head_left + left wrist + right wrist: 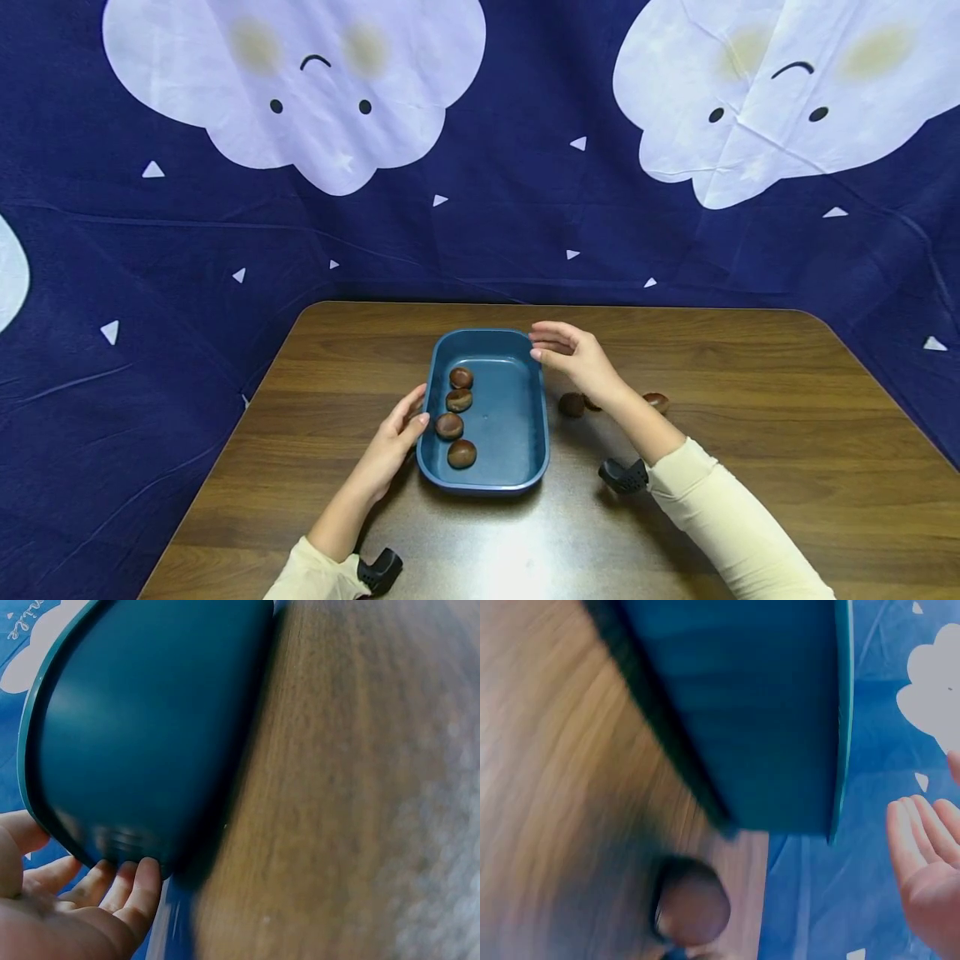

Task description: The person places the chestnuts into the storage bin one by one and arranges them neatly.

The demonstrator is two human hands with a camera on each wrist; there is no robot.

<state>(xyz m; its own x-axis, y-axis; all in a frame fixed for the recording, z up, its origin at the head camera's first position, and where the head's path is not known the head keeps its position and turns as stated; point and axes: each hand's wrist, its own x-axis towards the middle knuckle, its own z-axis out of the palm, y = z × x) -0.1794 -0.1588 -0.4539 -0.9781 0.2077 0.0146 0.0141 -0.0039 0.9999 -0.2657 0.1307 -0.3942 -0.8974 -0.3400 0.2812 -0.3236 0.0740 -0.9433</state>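
Observation:
A blue rectangular plastic tray (506, 425) stands on the table, with several brown chestnuts (461, 454) in an uneven row along its left side. At the tray's left side is my left hand (390, 446); its fingertips touch the outer wall in the left wrist view, with the thumb close to the rim. My right hand (581, 358) is raised beside the far right corner, fingers extended, holding nothing. In the right wrist view a gap shows between that hand and the tray wall (765, 720). Chestnuts (572, 406) also lie on the table below the right forearm, which partly hides them.
The brown wood-grain table (360, 358) extends on both sides of the tray. Behind it hangs a dark blue cloth (510, 233) with white clouds and triangles. Black wrist devices (624, 476) are worn at both sleeves.

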